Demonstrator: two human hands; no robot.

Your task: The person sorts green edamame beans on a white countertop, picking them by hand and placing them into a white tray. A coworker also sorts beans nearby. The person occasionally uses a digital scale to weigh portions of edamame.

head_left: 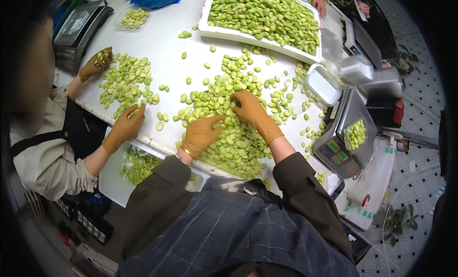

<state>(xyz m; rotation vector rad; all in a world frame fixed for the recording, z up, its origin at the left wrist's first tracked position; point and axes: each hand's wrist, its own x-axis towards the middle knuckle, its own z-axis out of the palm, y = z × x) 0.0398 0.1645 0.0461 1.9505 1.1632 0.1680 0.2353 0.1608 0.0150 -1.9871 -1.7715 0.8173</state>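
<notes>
Shelled broad beans (232,144) lie in a loose pile on the white table before me. My left hand (202,134), in an orange-brown glove, rests low over the pile's left side, thumb and forefinger apart with nothing visible between them. Across from it, my right hand (254,114), gloved alike, reaches into the upper right of the pile. Its fingers are curled and the fingertips touch beans; whether any bean is gripped is hidden. A white foam box (261,44) heaped with beans stands beyond the pile.
At right is a digital scale (338,160) bearing a filled bean tray (355,134). Clear plastic trays (356,69) are stacked behind it. On my left, a co-worker's gloved hands (125,125) work at another bean heap (127,80). A white bin (112,180) with beans sits below the table edge.
</notes>
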